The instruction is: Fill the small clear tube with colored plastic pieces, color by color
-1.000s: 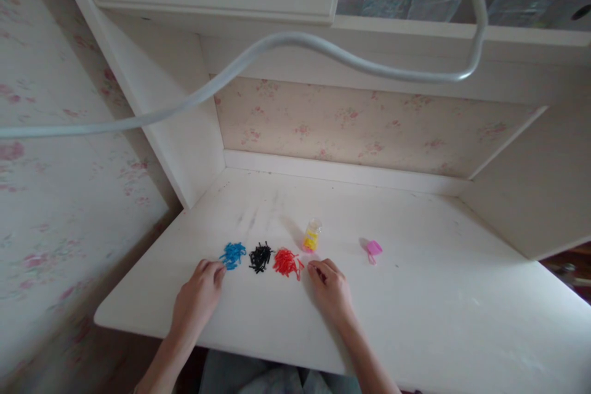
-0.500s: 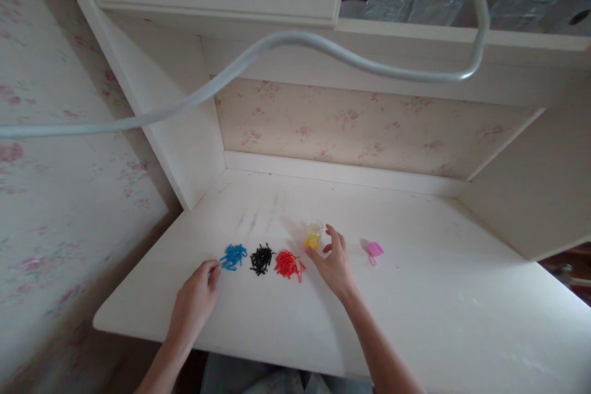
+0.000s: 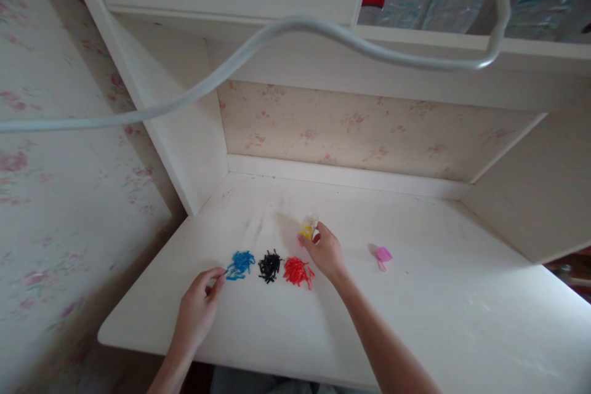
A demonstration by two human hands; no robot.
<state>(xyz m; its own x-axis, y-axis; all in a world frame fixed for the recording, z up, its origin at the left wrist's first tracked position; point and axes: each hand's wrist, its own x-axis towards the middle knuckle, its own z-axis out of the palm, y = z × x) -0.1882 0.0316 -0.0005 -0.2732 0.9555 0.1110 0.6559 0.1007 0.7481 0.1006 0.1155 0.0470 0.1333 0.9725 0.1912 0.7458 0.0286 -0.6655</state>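
Clasping a clear jar in half-curled right fingers.
Touching blue bands with bunched left fingers; cannot tell if pinching any.

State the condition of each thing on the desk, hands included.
Blue pile: loose, heaped
Black pile: loose, heaped
Red pile: loose, heaped
Clear container: held, yellow pieces inside
Pink item: lying apart
Left hand: at blue pile, grip unclear
Right hand: gripping clear container

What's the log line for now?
left hand: at blue bands; right hand: gripping clear container, yellow pieces inside; desk: black bands, red bands, pink looped item
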